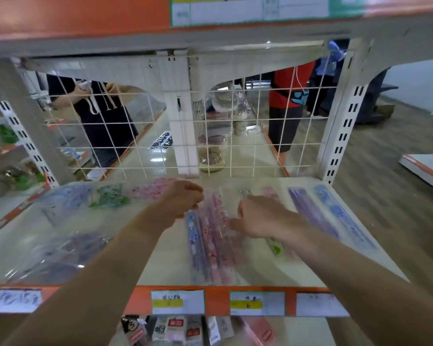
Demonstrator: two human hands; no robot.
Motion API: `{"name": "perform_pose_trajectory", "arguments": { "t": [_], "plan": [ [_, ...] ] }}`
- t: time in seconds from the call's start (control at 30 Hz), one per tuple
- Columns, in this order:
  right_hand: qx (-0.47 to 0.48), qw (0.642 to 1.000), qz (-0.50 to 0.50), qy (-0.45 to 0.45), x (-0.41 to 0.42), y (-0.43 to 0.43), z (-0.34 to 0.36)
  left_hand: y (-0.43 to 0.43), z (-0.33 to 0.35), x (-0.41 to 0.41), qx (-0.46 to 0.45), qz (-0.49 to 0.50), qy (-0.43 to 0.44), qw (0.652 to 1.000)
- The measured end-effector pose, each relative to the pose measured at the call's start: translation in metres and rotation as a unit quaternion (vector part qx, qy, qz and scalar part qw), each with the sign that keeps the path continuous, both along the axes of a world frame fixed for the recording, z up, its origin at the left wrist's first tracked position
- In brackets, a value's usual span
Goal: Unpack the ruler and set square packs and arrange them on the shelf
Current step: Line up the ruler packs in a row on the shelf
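A clear pack of pink and blue rulers [210, 243] lies lengthwise at the middle of the white shelf [165, 260]. My left hand [183, 201] pinches its far left top corner. My right hand [263, 221] hovers over the pack's right side with fingers loosely spread, and its thumb touches the plastic. A green ruler pack [275, 247] lies partly hidden under my right wrist. Two purple and blue ruler packs [333, 216] lie at the right. Set square packs in blue [65, 198], green [109, 197] and pink [151, 189] lie along the back left. The frame is motion-blurred.
A crumpled clear bag with dark contents [58, 255] lies at front left. A white wire grid [185, 126] closes the shelf's back; two people stand behind it. Price labels [178, 302] line the orange front edge. More stationery [175, 330] sits on the shelf below.
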State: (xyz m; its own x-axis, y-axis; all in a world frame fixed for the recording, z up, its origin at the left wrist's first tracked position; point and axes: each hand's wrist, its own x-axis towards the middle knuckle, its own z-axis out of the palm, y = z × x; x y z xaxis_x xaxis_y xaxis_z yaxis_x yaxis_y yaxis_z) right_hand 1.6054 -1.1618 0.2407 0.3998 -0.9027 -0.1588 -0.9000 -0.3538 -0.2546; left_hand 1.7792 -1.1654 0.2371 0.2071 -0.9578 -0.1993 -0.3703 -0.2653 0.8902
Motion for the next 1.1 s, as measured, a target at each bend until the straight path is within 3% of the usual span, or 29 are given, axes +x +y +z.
{"name": "perform_pose_trajectory", "arguments": {
  "t": [0.23,0.5,0.67,0.77,0.87,1.0,1.1],
  "plan": [
    [-0.036,0.996,0.041,0.072,0.051,0.010,-0.013,0.007,0.001,0.004,0.010,0.067,0.119,0.991],
    [0.002,0.999,0.022,0.045,0.046,0.009,-0.020,0.002,0.000,-0.008,0.037,0.128,0.193,0.972],
    [0.015,0.999,0.006,0.032,0.042,0.010,-0.021,0.002,-0.014,-0.001,0.042,0.111,0.153,0.981],
    [0.013,1.000,-0.006,0.001,0.039,0.009,-0.022,0.008,-0.021,-0.002,0.058,0.040,0.130,0.989],
    [0.001,1.000,-0.004,-0.001,0.037,0.009,-0.025,0.013,-0.022,-0.008,0.056,-0.001,0.047,0.997],
    [0.015,1.000,-0.003,-0.020,0.033,0.008,-0.027,0.008,-0.019,-0.003,0.002,0.019,-0.059,0.998],
    [0.015,0.999,0.002,-0.038,0.029,0.009,-0.026,0.004,-0.016,0.005,-0.030,0.059,-0.054,0.996]
  ]
}}
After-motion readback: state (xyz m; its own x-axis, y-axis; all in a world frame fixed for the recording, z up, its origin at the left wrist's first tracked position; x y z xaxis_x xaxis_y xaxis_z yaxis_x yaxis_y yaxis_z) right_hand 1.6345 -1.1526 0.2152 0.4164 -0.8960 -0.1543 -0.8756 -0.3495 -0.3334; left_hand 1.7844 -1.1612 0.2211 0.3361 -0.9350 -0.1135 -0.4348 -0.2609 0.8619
